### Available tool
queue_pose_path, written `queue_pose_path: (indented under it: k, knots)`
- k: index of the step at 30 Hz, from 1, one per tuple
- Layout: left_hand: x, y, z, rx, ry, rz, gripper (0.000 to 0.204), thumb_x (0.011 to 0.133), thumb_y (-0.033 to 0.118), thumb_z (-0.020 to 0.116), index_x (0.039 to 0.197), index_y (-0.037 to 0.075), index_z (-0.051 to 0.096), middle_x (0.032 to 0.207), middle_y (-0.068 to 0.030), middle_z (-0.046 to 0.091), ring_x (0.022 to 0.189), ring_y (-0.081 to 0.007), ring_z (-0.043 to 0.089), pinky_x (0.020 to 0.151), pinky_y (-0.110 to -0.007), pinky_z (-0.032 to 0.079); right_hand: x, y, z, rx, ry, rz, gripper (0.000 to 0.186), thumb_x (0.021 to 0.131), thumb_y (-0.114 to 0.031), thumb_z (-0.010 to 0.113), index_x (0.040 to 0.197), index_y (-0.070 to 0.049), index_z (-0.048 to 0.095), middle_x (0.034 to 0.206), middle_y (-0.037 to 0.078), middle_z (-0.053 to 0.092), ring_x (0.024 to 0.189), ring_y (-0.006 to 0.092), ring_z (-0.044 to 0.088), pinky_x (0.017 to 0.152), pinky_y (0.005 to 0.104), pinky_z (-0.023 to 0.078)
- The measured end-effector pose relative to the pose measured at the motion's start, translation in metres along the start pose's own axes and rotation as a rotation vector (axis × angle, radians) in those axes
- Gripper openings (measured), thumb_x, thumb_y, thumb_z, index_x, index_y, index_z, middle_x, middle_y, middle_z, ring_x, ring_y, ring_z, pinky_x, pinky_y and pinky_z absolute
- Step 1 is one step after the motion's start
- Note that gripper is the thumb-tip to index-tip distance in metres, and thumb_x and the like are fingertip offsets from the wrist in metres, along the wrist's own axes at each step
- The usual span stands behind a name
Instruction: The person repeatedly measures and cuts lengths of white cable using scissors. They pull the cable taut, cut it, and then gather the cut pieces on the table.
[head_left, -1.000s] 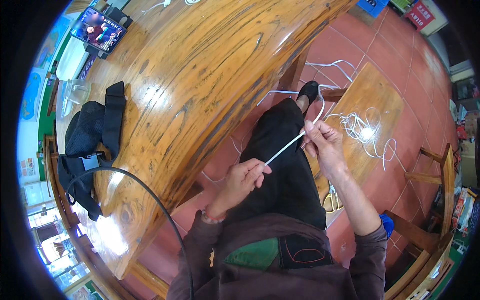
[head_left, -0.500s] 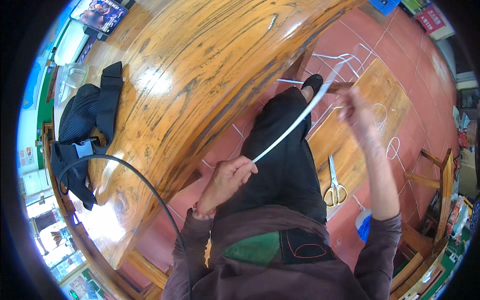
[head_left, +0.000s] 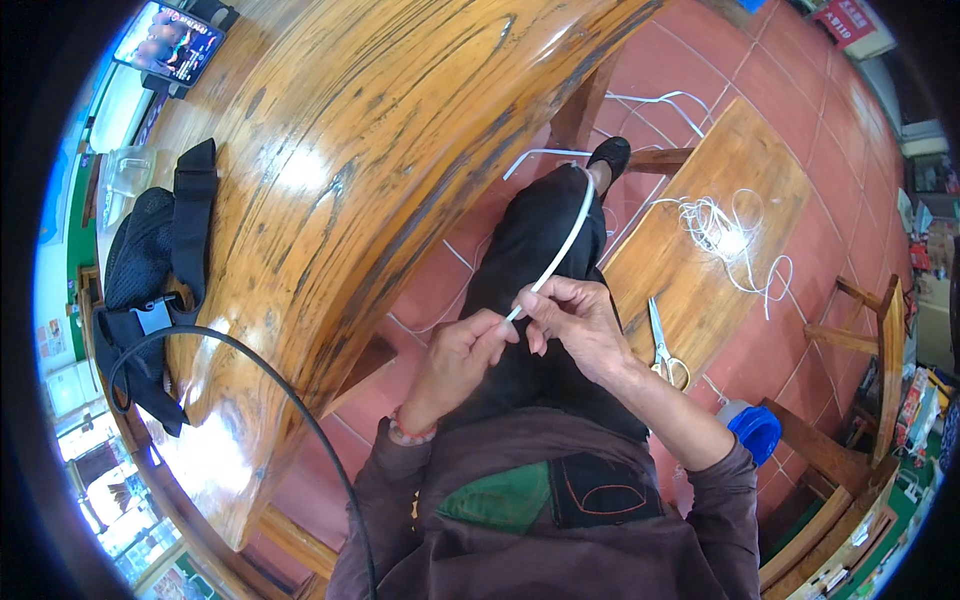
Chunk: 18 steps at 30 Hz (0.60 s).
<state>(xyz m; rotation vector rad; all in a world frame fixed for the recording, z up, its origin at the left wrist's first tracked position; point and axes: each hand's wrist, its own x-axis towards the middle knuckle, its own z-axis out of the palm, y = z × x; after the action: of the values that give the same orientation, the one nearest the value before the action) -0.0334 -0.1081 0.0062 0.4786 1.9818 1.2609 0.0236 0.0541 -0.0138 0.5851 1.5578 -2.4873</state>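
Observation:
A white flat strip [head_left: 563, 250] curves up from my hands toward my shoe. My left hand [head_left: 460, 360] pinches it near my lap, and my right hand [head_left: 572, 323] grips it close beside the left, a little higher. On the low wooden bench [head_left: 760, 150] to the right lie a tangle of thin white cord [head_left: 715, 232] and gold-handled scissors [head_left: 659, 349]. More white strips [head_left: 540, 152] lie about beyond my foot.
The big wooden table [head_left: 320, 110] at left holds a black strap bundle [head_left: 140, 250], a phone [head_left: 168, 45] on a stand and a clear jug [head_left: 127, 176]. A black cable [head_left: 290, 390] arches at lower left. A blue container [head_left: 752, 435] and wooden chairs [head_left: 880, 360] stand at right.
My right hand was higher and farther right, blurred half a second ago; it has come down to the left, close to my left hand, on the strip. The strip now bends more.

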Motion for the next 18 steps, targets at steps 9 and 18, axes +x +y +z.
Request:
queue_pose_path:
  k: [9, 18]
  knots:
    - [-0.004, -0.014, -0.017, 0.036, 0.004, 0.065, 0.019, 0.088, 0.014, 0.045, 0.079, 0.001, 0.056, 0.056, -0.0022, 0.045, 0.051, -0.0093, 0.044, 0.049, -0.024, 0.036, 0.055, -0.086, -0.135, 0.001, 0.429, -0.334, 0.023, 0.091, -0.021, 0.041, 0.083, -0.003, 0.052, 0.061, 0.004, 0.055, 0.053, 0.0095, 0.049, 0.053, 0.0201, 0.042]
    - [0.002, -0.008, -0.006, -0.076, -0.004, 0.026, 0.022, 0.090, 0.018, 0.045, 0.080, 0.002, 0.056, 0.055, 0.0008, 0.043, 0.050, -0.0055, 0.041, 0.046, -0.020, 0.032, 0.022, -0.042, -0.055, -0.351, 0.070, 0.087, 0.017, 0.085, -0.012, 0.050, 0.083, 0.002, 0.059, 0.069, 0.008, 0.061, 0.046, 0.0105, 0.053, 0.043, 0.0203, 0.043]
